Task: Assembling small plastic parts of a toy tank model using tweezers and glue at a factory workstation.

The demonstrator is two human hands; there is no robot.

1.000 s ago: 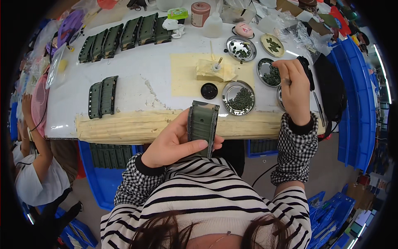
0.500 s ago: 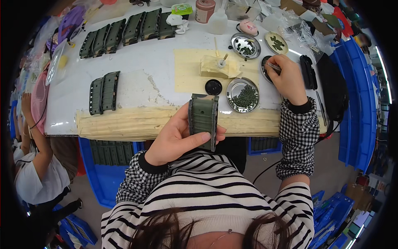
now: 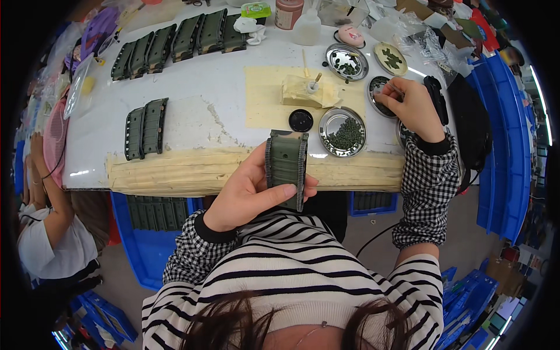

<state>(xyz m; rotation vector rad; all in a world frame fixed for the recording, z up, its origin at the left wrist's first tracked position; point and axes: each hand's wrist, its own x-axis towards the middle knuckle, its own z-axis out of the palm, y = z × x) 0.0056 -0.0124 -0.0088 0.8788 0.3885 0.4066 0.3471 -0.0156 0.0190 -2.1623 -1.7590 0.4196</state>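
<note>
My left hand (image 3: 242, 192) is wrapped round a dark green ribbed plastic part (image 3: 286, 160) with toothed long edges, held upright above the table's front edge. Its thumb presses on the front face. My right hand (image 3: 411, 105) is closed in a pinch at the right, over a small round dish (image 3: 379, 81) of dark bits. A thin metal tool (image 3: 396, 89) shows between its fingers; its tip is hidden. Nearer me, a steel dish (image 3: 322, 143) holds many small green pieces. Beside that dish lies a round black lid (image 3: 300, 121).
Paper-wrapped block (image 3: 297, 93) holds a small pot with a stick. Beyond are another steel dish (image 3: 329, 53) and a cream dish (image 3: 379, 52). Similar green parts stand at left (image 3: 144, 128) and far left (image 3: 157, 49). A blue crate (image 3: 140, 256) is below; a co-worker's arm (image 3: 55, 192) is at left.
My right hand has shifted slightly right, still pinching the thin tool, and more of the small dish shows. My left hand and the green part have hardly moved.
</note>
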